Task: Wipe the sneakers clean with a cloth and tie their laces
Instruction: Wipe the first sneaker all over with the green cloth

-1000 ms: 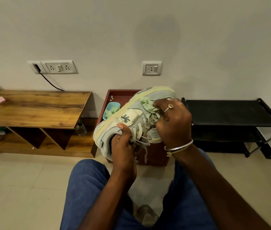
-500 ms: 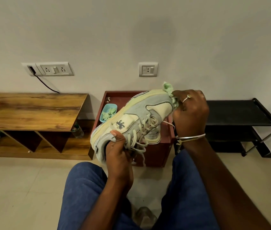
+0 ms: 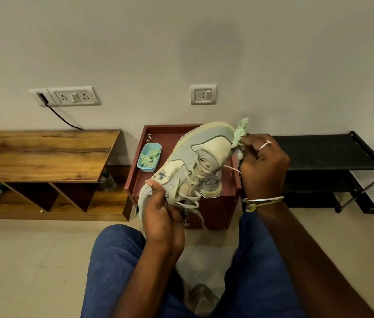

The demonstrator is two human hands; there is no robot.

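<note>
My right fingers [image 3: 253, 145] pinched the green cloth [image 3: 241, 131] against the toe of the sneaker [image 3: 204, 152], which I held up on its side above my knees. My left fingers [image 3: 158, 193] curled round its heel, with the loose laces [image 3: 190, 199] hanging beside them. Behind stood a red cabinet [image 3: 215, 210] carrying a blue tub [image 3: 156, 149], a wooden bench [image 3: 43, 154] to its left and a black rack [image 3: 319, 152] to its right.

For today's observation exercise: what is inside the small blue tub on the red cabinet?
Crumpled pale green pieces lie in the tub on the cabinet, coloured like the cloth the right hand grips. The tub's floor beneath them is covered.
</note>
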